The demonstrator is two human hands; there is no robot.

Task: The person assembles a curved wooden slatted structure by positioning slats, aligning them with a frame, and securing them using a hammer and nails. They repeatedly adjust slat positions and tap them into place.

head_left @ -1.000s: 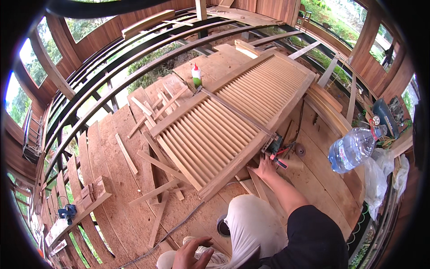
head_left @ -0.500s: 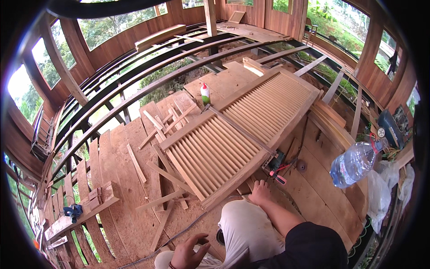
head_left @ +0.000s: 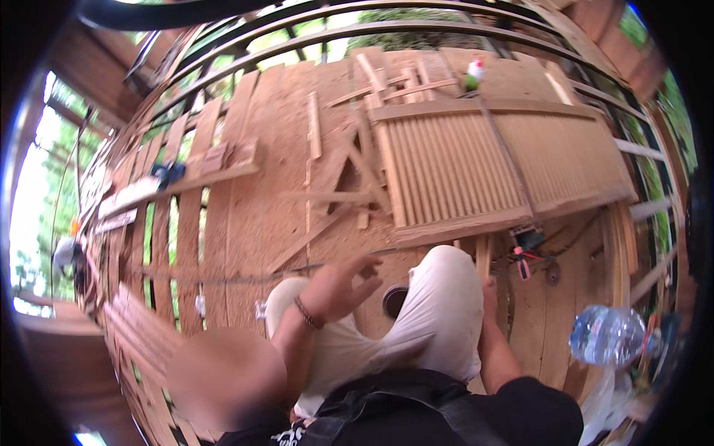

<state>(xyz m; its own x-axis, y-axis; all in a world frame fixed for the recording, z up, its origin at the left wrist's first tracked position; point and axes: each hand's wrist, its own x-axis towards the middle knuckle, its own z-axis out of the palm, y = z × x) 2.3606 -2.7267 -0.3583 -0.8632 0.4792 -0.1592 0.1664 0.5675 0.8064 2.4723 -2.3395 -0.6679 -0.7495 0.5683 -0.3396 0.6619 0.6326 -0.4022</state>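
Observation:
My left hand (head_left: 343,288), with a bead bracelet at the wrist, hovers above my left knee, its fingers loosely bent and apart with nothing between them. Beside my right knee, my right hand (head_left: 489,296) is low near a narrow wood strip (head_left: 483,256); the knee hides most of its fingers. In front of my knees lies a louvered wooden panel (head_left: 454,175) with slats in two sections. A long bar clamp (head_left: 506,152) crosses it, its red-handled end (head_left: 523,264) at the near edge. A dark round object (head_left: 395,301) stands between my legs.
Loose wood strips (head_left: 357,160) litter the dusty plank floor left of the panel. A green-and-white glue bottle (head_left: 474,74) stands beyond it. To the right is a big clear water bottle (head_left: 608,334). A blue tool (head_left: 168,174) sits on a board at left, near gaps between planks.
The view has swung left and downward, so the panel appears farther right. My left hand has risen and moved forward over the knee. My right hand is now partly behind my right knee.

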